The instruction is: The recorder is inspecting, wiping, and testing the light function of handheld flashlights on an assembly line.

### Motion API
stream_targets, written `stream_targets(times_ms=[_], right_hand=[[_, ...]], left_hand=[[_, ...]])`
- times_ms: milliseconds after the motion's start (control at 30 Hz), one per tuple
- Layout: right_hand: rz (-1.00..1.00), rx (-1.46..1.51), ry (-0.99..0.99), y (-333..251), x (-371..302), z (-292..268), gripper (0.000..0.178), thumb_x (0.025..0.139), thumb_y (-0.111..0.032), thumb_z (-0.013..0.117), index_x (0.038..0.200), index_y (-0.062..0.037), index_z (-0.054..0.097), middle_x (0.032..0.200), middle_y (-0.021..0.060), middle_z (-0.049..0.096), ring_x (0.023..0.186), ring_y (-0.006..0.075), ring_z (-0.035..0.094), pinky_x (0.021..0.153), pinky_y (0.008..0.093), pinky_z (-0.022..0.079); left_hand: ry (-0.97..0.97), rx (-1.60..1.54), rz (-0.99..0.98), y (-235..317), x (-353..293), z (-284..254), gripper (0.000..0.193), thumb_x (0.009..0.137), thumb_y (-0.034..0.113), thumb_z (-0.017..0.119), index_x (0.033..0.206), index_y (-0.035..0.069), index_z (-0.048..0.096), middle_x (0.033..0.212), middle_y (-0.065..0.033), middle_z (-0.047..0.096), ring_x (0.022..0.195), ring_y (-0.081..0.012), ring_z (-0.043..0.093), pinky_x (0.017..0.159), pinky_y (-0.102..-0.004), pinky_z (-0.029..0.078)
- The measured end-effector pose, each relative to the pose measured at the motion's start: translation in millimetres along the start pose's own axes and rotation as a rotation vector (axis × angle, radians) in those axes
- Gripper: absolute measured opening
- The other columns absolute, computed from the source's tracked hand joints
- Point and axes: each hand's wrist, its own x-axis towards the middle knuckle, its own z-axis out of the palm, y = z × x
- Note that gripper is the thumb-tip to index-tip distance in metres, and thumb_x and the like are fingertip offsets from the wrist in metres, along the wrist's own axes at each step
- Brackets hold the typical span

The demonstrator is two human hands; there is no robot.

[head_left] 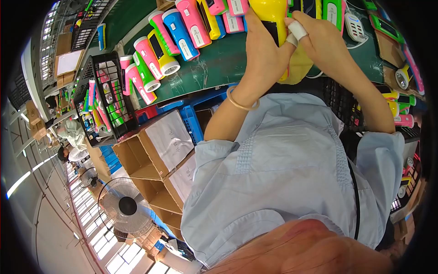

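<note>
Both hands are together at the top of the head view, around a yellow flashlight (269, 13) with a dark panel. My left hand (265, 55) grips it from the left, thumb along its body. My right hand (322, 40) has bent fingers pressed to its right side; white wrapping (298, 30) covers finger parts there. Under the hands a yellow cloth (302, 63) lies at the table edge; whether a hand holds it, I cannot tell. Left of them are several flashlights, among them a blue one (180, 34) and a pink one (193, 23).
The green table (200, 73) curves across the top. A black crate (112, 98) full of flashlights stands at its left. A white multi-port charger (354, 27) with a cable lies right. Cardboard compartments (146, 176) and a fan (127, 205) are lower left.
</note>
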Motion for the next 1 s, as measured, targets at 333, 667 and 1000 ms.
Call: stream_targets(times_ms=[333, 667, 1000], right_hand=[[-0.067, 1.182, -0.416, 18.2, 10.4, 4.1, 0.051, 0.087, -0.040, 0.050, 0.119, 0.0005, 0.049, 0.099, 0.0055, 0.059, 0.090, 0.0126, 0.055, 0.080, 0.0249, 0.042], [-0.349, 0.288, 0.395, -1.9, 1.3, 29.4, 0.050, 0.074, -0.024, 0.067, 0.113, -0.0013, 0.046, 0.098, 0.0150, 0.050, 0.092, 0.0330, 0.051, 0.076, 0.0370, 0.043], [-0.036, 1.049, -0.261, 29.2, 2.0, 15.6, 0.046, 0.089, -0.037, 0.048, 0.114, 0.0015, 0.051, 0.098, 0.0069, 0.058, 0.093, 0.0125, 0.053, 0.081, 0.0250, 0.041]], left_hand=[[0.048, -1.323, -0.378, -5.0, 24.0, -0.9, 0.033, 0.086, 0.012, 0.054, 0.116, 0.007, 0.042, 0.097, -0.0061, 0.054, 0.090, -0.0166, 0.053, 0.081, -0.0287, 0.044], [0.118, -1.523, -0.241, -13.2, 27.9, -2.6, 0.041, 0.088, 0.039, 0.049, 0.110, 0.005, 0.048, 0.099, -0.0094, 0.057, 0.093, -0.0215, 0.054, 0.086, -0.0352, 0.042], [0.027, -1.499, -0.441, -5.5, 31.6, 13.5, 0.049, 0.090, 0.047, 0.040, 0.111, 0.004, 0.047, 0.093, -0.0101, 0.059, 0.080, -0.0207, 0.057, 0.075, -0.0332, 0.047]])
